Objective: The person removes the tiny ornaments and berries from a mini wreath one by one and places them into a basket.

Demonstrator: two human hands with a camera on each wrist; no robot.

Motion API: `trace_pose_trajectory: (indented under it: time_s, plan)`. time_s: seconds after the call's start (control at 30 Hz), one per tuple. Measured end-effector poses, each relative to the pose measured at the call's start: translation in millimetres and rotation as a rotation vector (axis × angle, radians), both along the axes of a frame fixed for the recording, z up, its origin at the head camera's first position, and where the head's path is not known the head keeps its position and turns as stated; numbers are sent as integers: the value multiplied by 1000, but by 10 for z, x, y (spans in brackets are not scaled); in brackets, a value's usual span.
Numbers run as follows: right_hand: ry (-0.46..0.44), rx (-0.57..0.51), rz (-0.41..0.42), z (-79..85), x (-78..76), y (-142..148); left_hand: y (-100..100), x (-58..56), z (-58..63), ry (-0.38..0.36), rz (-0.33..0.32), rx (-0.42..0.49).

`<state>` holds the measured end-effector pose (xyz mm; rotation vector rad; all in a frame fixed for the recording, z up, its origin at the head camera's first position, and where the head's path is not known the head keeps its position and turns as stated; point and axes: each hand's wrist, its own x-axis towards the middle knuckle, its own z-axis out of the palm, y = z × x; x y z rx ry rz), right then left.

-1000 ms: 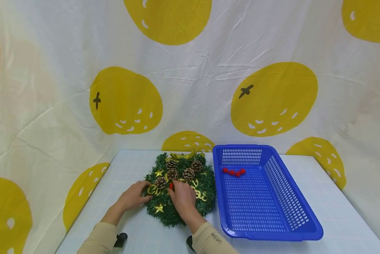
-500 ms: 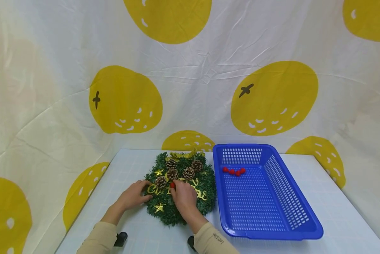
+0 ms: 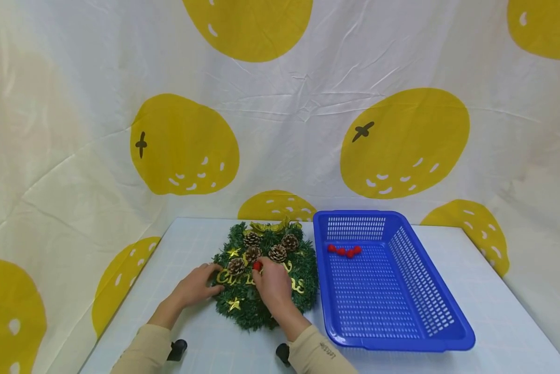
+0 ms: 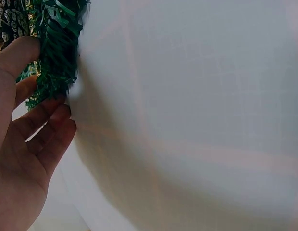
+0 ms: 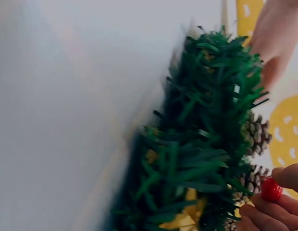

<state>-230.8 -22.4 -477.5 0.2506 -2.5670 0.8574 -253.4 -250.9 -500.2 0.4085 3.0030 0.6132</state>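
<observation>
A green Christmas wreath [image 3: 244,314] lies flat on the table, bearing several pine cones [image 3: 277,253], gold lettering [image 3: 223,278] and gold stars [image 3: 234,304]. At its left edge, my left hand [image 3: 193,285] grips the greenery, thumb on top and fingers along the outer side in the left wrist view. My right hand [image 3: 276,285] is over the middle of the wreath and pinches a small, shiny red berry [image 5: 272,189] between thumb and fingers. The berry is close beside the lower pine cones. Part of the lettering is hidden behind the right hand.
To the right of the wreath stands a blue plastic basket [image 3: 401,344] with slotted walls. Several red berries [image 3: 341,252] lie in its far left part. A white cloth [image 3: 280,145] printed with yellow fruit hangs behind the table [image 3: 448,259].
My right hand has shifted slightly to the right and away from me with the red berry, nearer the pine cones. The left hand stays at the wreath's left edge.
</observation>
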Motion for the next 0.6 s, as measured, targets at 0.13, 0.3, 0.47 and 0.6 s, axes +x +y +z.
trace_pose_trajectory:
  time_s: [0.13, 0.3, 0.47, 0.6]
  plan:
    - [3, -55, 59, 72, 7, 55, -1, -4, 7, -2, 0, 3]
    - [7, -130, 125, 177, -3, 114, 3, -8, 16, -6, 1, -3]
    - [-11, -208, 162, 319, -1, 149, 6, -1, 22, -10, 2, -3]
    - [-14, -238, 173, 447, -13, 189, 6, 4, 23, -7, 0, 2]
